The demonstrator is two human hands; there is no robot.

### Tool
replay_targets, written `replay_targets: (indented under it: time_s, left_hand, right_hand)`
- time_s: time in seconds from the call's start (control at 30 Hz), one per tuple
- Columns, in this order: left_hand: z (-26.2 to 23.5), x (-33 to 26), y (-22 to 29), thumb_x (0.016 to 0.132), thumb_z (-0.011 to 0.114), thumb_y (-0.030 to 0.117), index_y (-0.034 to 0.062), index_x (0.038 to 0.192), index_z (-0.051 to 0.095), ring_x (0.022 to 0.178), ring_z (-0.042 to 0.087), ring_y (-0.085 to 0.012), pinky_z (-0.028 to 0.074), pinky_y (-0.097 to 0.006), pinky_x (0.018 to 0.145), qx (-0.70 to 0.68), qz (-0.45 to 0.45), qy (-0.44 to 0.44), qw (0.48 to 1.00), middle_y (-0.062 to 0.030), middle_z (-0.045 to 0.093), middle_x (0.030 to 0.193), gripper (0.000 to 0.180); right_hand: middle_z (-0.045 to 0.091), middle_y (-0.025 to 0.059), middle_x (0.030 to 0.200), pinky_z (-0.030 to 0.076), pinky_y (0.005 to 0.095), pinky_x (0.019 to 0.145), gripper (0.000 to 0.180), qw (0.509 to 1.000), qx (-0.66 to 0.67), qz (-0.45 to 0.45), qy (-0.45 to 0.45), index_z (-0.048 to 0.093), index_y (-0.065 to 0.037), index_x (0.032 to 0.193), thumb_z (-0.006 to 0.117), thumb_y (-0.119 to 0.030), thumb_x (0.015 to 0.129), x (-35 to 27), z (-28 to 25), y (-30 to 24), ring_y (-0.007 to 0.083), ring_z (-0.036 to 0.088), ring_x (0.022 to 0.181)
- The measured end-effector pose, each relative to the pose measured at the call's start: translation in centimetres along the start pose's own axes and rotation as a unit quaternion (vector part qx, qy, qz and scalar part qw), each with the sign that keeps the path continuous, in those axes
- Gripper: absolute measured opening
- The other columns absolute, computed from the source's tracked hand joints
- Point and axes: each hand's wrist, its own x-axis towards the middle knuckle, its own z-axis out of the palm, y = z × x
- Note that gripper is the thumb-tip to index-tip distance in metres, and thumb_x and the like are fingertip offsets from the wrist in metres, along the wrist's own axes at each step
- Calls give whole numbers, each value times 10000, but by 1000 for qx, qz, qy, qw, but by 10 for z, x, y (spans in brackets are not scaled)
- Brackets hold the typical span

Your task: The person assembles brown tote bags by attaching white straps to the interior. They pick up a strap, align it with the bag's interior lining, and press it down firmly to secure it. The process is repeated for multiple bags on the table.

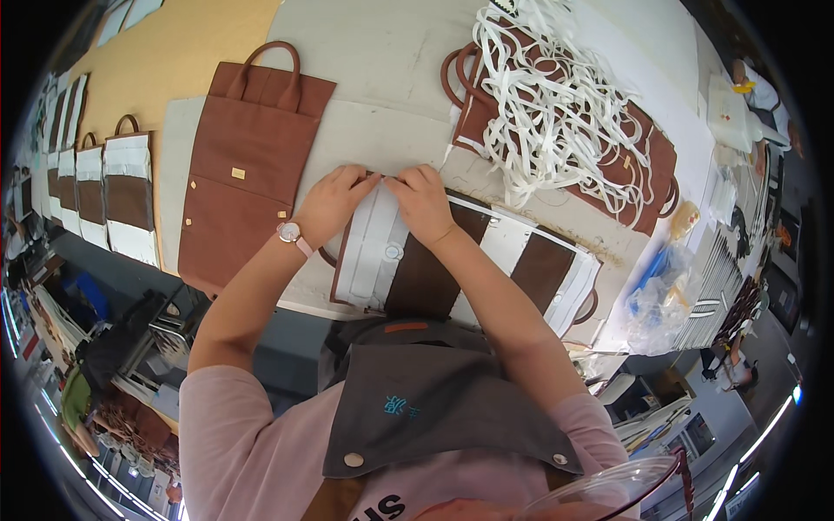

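A flat, unassembled bag panel (419, 276) lies in front of me, inner side up, with dark brown and white bands and a brown handle at its right end. My left hand (332, 204) and my right hand (423, 206) meet at its far left corner. Thumbs and fingertips of both hands are pinched close together on the panel's edge there; the exact bit between them is hidden. A watch is on my left wrist. To the left of my hands lies a brown bag piece (248, 152) with a looped handle and small gold-coloured fittings.
A tangled heap of white strips (556, 113) covers more brown bag pieces (638, 174) at the back right. Several bag panels (130, 187) lie along the far left. Clear plastic bags (665, 304) sit at the right table edge. People are at the far sides.
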Motion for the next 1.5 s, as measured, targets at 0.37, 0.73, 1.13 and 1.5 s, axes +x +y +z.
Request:
replay_targets:
  time_s: [0.37, 0.73, 1.13, 1.5]
  left_hand:
    - [0, 2, 14, 840, 588, 51, 13, 1184, 620, 1065, 575, -272, 475, -388, 918, 70, 32, 30, 997, -106, 581, 1136, 347]
    - [4, -7, 25, 860, 569, 69, -49, 1242, 570, 1208, 532, -284, 443, -402, 982, 115, 18, 15, 993, -153, 557, 1295, 400]
    - [9, -13, 39, 828, 720, 355, 143, 1404, 504, 1300, 450, -299, 414, -416, 982, 111, -28, -27, 993, -162, 492, 1382, 651]
    - [5, -6, 46, 835, 719, 338, 171, 1430, 484, 1266, 468, -316, 425, -419, 935, 108, -44, -28, 993, -190, 498, 1349, 661]
  right_hand:
    - [552, 59, 931, 450, 406, 864, 220, 998, -45, -2, -34, 701, -59, 981, 628, -104, 779, 2, -1, -6, 253, 534, 939]
    - [555, 91, 947, 417, 429, 859, 194, 995, -42, 92, 13, 601, -71, 957, 622, -53, 766, -6, -6, -8, 301, 538, 955]
    - [548, 93, 914, 429, 422, 821, 204, 995, 8, 94, 28, 613, -64, 917, 652, -21, 721, -6, -6, -4, 304, 536, 918]
    - [560, 75, 929, 431, 420, 816, 189, 996, 4, 85, 33, 624, -61, 916, 645, -34, 730, -7, -7, -3, 289, 532, 910]
